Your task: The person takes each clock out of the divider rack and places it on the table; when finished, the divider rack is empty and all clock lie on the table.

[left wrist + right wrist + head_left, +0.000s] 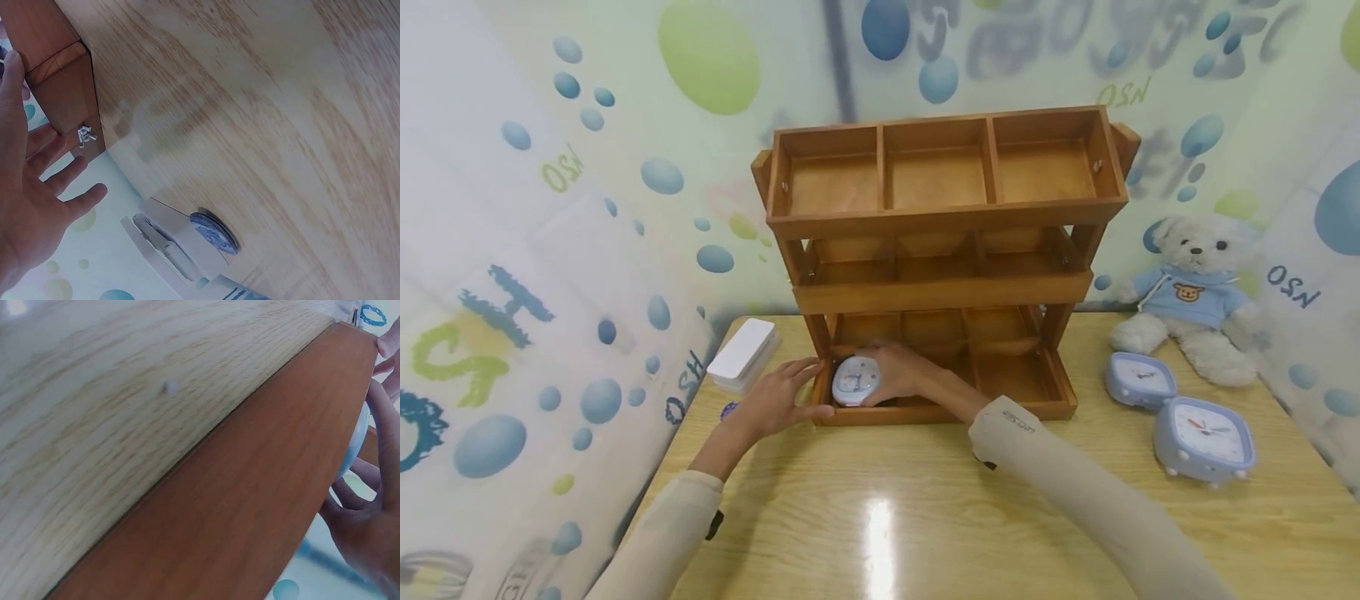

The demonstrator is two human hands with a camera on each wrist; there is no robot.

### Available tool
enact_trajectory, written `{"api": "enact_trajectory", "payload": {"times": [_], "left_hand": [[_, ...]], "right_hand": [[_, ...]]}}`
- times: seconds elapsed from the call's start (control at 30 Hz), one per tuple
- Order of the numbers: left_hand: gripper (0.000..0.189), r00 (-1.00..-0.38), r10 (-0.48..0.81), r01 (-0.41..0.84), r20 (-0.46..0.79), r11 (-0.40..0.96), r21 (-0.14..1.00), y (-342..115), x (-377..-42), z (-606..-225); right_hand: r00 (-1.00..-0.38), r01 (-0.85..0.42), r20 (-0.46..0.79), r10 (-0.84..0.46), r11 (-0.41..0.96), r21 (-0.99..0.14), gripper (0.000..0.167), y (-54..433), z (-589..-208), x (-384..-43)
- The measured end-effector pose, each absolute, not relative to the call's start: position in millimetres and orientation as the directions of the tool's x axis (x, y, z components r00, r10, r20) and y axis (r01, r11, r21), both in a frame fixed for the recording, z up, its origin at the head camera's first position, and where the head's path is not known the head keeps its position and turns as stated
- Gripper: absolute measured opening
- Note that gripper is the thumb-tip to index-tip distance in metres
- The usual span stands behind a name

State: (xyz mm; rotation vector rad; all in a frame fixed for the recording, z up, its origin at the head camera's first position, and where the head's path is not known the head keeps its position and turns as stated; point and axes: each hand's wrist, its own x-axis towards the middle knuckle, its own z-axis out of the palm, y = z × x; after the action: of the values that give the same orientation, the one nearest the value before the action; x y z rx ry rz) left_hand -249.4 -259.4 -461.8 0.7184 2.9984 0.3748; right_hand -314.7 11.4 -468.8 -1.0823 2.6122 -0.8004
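Observation:
A small light-blue alarm clock (856, 377) with a white face sits in the left compartment of the bottom tier of a wooden shelf (947, 413). My right hand (897, 372) grips this clock from its right side, fingers curled around its edge. In the right wrist view the same clock (356, 440) shows between my thumb and fingers, behind the tier's front board. At the tier's left end my left hand (777, 400) rests, its fingers spread and fairly straight along the corner. The left wrist view shows those fingers (75, 175) beside the wooden side panel.
Two more blue alarm clocks, a smaller one (1141, 380) and a larger one (1204, 440), stand at the right. Behind them sits a white teddy bear (1195, 292). Left of the shelf lie a white box (743, 354) and a dark blue round object (214, 231).

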Motion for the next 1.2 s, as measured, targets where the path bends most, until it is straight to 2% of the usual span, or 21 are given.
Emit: {"api": "enact_trajectory", "payload": {"times": [0.23,0.53,0.8,1.2], "left_hand": [[0.093,-0.893,0.45,0.44,0.018,0.863,0.248,-259,-249,-461],[0.092,-0.89,0.454,0.446,0.026,0.861,0.245,-255,-251,-461],[0.091,-0.886,0.46,0.459,0.058,0.854,0.245,-261,-248,-462],[0.092,-0.882,0.468,0.466,0.058,0.846,0.259,-259,-249,-462]], "right_hand": [[-0.722,-0.589,0.07,-0.689,0.558,-0.585,0.098,17,-464,-312],[-0.718,-0.614,0.166,-0.676,0.504,-0.607,0.097,30,-439,-304],[-0.719,-0.641,0.208,-0.663,0.518,-0.566,0.098,48,-425,-290],[-0.783,-0.586,0.226,-0.579,0.565,-0.581,0.095,109,-416,-262]]}}
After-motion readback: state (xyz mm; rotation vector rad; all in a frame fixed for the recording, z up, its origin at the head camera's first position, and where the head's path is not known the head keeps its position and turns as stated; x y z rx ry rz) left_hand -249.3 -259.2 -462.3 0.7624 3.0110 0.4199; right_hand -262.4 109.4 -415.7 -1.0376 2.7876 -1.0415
